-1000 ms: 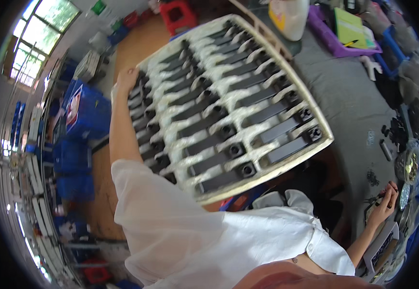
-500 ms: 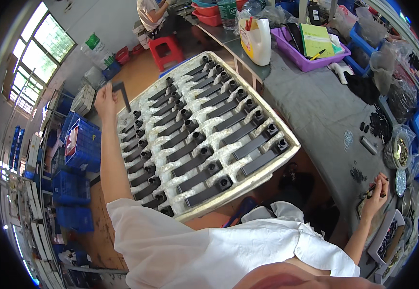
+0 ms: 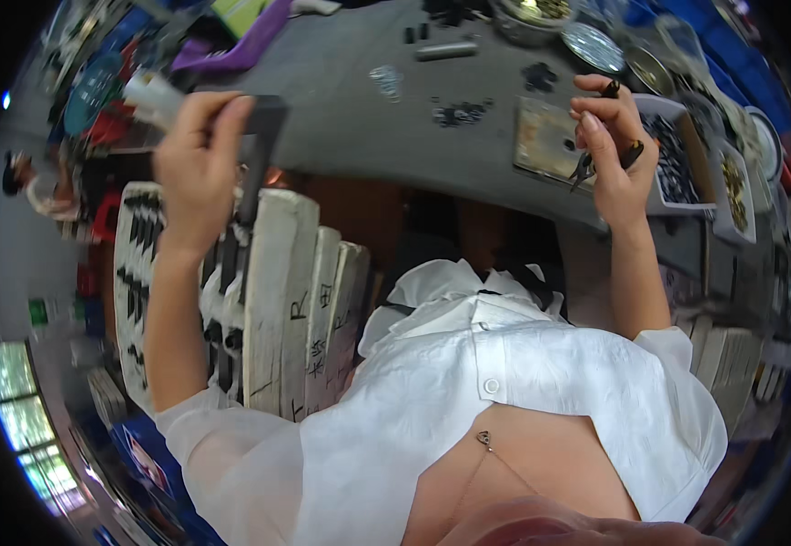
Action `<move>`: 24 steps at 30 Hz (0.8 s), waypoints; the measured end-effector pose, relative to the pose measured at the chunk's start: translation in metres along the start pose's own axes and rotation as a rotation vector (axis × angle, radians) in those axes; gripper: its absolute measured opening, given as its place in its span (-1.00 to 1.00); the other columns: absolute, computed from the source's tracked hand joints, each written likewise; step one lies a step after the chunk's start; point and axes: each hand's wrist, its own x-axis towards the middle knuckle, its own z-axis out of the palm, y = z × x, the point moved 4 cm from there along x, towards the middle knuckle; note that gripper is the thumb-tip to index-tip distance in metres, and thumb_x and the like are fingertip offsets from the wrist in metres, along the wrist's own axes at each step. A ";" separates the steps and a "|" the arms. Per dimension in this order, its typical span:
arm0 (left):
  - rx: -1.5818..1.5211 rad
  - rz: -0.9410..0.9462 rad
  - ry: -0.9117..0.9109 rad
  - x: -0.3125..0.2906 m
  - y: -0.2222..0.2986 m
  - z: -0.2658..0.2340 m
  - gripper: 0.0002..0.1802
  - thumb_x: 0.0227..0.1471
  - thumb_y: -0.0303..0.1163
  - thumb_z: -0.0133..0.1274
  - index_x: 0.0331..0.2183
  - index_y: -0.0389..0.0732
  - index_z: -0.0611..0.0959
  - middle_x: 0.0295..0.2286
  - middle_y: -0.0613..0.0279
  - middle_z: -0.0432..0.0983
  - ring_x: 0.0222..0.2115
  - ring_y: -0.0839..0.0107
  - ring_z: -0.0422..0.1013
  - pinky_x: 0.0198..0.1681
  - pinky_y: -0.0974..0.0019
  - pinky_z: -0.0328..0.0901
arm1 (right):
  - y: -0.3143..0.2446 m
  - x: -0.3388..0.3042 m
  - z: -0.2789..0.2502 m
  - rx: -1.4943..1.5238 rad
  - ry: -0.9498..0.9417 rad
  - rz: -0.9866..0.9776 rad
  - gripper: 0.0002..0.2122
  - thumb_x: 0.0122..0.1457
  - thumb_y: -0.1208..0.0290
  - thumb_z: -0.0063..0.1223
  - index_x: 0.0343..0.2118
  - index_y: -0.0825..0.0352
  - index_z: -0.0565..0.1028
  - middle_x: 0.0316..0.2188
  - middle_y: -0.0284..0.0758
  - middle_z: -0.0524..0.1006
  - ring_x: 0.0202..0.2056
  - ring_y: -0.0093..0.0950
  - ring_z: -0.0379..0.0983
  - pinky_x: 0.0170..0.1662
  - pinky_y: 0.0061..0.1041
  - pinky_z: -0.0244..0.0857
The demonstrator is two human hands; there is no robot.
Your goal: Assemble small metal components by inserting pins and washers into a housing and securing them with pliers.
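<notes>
My left hand is closed on one end of a dark L-shaped part, its long leg hanging down past the near edge of the workbench. Just below it stands a white foam tray, seen from its side, with rows of similar dark parts. Over the right side of the bench, my right hand is curled around pliers with black handles; their metal jaws point toward a flat, worn metal plate on the bench, apart from it.
Small black rings, clear rings and a metal cylinder lie on the bench. A bin of dark small parts is right of my right hand. A purple basket sits far left. Another person sits at left.
My view has swung right toward the bench. My left hand has carried the dark part from beside the tray to the bench edge. The pliers stay in my right hand, now raised.
</notes>
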 end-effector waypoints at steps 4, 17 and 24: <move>-0.072 -0.120 -0.164 0.016 -0.012 0.113 -0.71 0.05 -0.26 0.07 -0.45 -0.33 0.54 -0.67 0.27 0.41 -0.62 0.50 0.32 -0.52 0.38 0.20 | -0.016 -0.019 -0.055 -0.095 0.114 -0.011 -0.90 0.10 0.57 -0.04 -0.36 0.45 0.50 -0.19 -0.32 0.41 -0.33 -0.66 0.29 -0.31 -0.71 0.14; -0.072 -0.112 -0.113 -0.021 -0.036 0.188 -0.71 -0.09 -0.36 0.19 -0.35 -0.31 0.48 -0.45 0.10 0.47 -0.45 0.32 0.42 -0.32 0.31 0.30 | 0.054 0.001 -0.183 -1.052 -0.171 0.382 -0.82 0.04 0.44 0.02 -0.33 0.42 0.53 -0.57 -0.11 0.52 -0.49 -0.25 0.49 -0.38 -0.31 0.28; -0.018 0.068 -0.242 -0.008 -0.042 0.185 -0.72 -0.18 -0.40 0.23 -0.41 -0.33 0.52 -0.41 0.07 0.48 -0.40 0.16 0.43 -0.28 0.29 0.30 | 0.119 0.026 -0.154 -1.114 -0.350 0.476 -0.77 -0.07 0.49 0.00 -0.28 0.33 0.52 -0.32 -0.06 0.52 -0.21 -0.13 0.45 -0.16 -0.22 0.32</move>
